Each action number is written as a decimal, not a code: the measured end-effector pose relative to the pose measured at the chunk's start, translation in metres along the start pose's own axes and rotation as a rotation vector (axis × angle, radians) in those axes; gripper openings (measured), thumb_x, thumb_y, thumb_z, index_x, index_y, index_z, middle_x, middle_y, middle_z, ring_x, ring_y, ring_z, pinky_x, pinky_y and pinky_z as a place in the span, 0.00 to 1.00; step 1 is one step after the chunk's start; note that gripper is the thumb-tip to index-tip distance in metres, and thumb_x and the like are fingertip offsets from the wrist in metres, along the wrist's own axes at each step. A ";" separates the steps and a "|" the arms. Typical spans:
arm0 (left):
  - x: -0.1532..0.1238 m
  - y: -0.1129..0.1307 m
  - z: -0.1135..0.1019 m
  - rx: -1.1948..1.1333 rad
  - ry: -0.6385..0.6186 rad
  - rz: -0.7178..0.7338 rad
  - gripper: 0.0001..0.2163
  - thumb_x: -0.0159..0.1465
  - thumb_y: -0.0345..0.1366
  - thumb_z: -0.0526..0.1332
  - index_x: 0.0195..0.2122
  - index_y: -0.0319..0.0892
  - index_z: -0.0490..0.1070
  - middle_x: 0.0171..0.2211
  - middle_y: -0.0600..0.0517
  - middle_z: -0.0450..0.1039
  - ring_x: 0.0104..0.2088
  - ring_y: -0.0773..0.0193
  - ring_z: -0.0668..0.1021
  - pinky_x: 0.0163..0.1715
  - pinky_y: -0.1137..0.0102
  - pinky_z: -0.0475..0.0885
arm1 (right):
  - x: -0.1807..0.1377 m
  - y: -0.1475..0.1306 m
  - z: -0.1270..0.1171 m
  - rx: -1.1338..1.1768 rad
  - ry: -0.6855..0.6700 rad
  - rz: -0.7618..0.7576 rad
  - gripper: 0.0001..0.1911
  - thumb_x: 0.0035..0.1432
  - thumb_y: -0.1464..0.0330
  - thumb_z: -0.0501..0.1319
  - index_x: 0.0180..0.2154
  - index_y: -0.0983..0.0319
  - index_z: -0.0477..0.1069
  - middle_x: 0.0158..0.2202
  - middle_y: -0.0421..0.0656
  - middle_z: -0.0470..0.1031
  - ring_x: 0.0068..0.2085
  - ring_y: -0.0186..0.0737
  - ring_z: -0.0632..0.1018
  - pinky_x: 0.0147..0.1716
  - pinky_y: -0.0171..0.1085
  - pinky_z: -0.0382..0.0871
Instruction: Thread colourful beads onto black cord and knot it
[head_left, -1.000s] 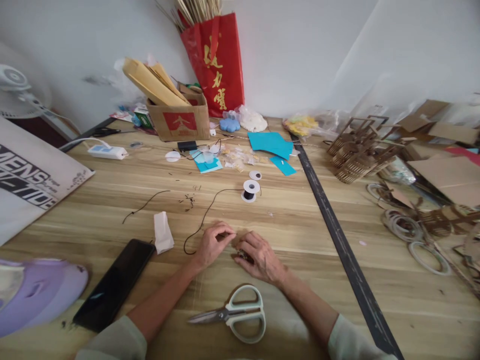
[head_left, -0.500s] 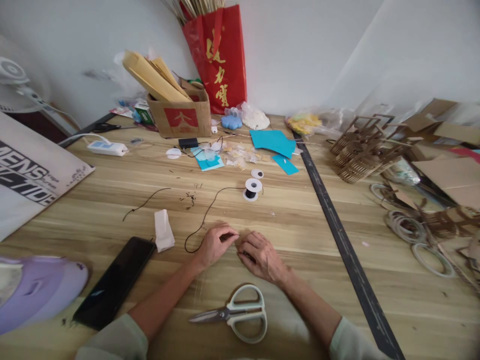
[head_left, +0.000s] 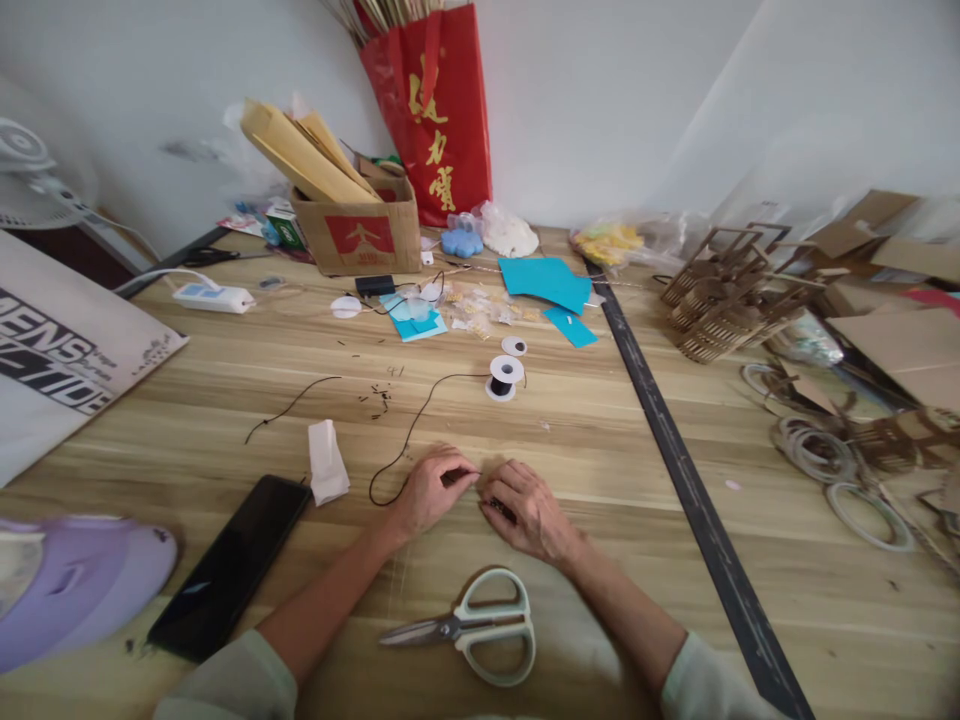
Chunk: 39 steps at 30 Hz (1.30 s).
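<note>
My left hand is closed, thumb and forefinger pinching the end of a thin black cord. From that hand the cord loops left and runs back to a white spool wound with black cord. Just to the right, my right hand is curled shut, its fingertips close to the cord end. Small dark bits show under its fingers, too tiny to name. Below both hands lies a pair of scissors with pale green handles, blades pointing left.
A black phone and a folded white paper lie left. Another piece of cord rests beyond. Blue card pieces, a cardboard box and a red bag stand at the back. Woven baskets are at right.
My right hand has shifted slightly to the right, widening the gap between the hands a little. The left hand keeps its pinch on the cord.
</note>
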<state>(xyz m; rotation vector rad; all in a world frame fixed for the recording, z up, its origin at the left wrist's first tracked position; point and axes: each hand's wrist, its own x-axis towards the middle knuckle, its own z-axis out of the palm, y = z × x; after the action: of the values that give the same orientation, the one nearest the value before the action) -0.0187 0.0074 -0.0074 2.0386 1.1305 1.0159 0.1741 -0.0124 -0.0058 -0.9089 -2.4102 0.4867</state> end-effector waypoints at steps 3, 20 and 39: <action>0.000 0.001 0.000 0.007 -0.014 -0.004 0.04 0.59 0.29 0.61 0.28 0.40 0.74 0.27 0.50 0.75 0.31 0.62 0.75 0.36 0.68 0.70 | 0.000 0.001 -0.001 0.003 0.000 -0.001 0.01 0.59 0.72 0.58 0.34 0.61 0.67 0.35 0.46 0.70 0.38 0.43 0.69 0.39 0.41 0.64; 0.000 0.002 -0.001 0.019 -0.022 0.012 0.04 0.60 0.29 0.60 0.28 0.40 0.73 0.27 0.49 0.75 0.31 0.62 0.74 0.36 0.67 0.69 | 0.000 -0.002 -0.001 -0.042 0.023 -0.003 0.02 0.57 0.72 0.56 0.33 0.61 0.66 0.35 0.46 0.69 0.38 0.44 0.67 0.38 0.42 0.64; 0.000 0.002 -0.001 0.006 -0.034 0.014 0.04 0.60 0.29 0.60 0.29 0.40 0.74 0.27 0.49 0.75 0.32 0.62 0.74 0.36 0.67 0.69 | 0.000 0.003 -0.004 0.182 0.134 0.005 0.05 0.63 0.70 0.55 0.40 0.60 0.68 0.37 0.47 0.71 0.39 0.42 0.72 0.39 0.40 0.68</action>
<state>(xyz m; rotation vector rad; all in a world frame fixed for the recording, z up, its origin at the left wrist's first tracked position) -0.0184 0.0068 -0.0050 2.0642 1.1044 0.9818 0.1780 -0.0097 -0.0041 -0.8402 -2.2034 0.6160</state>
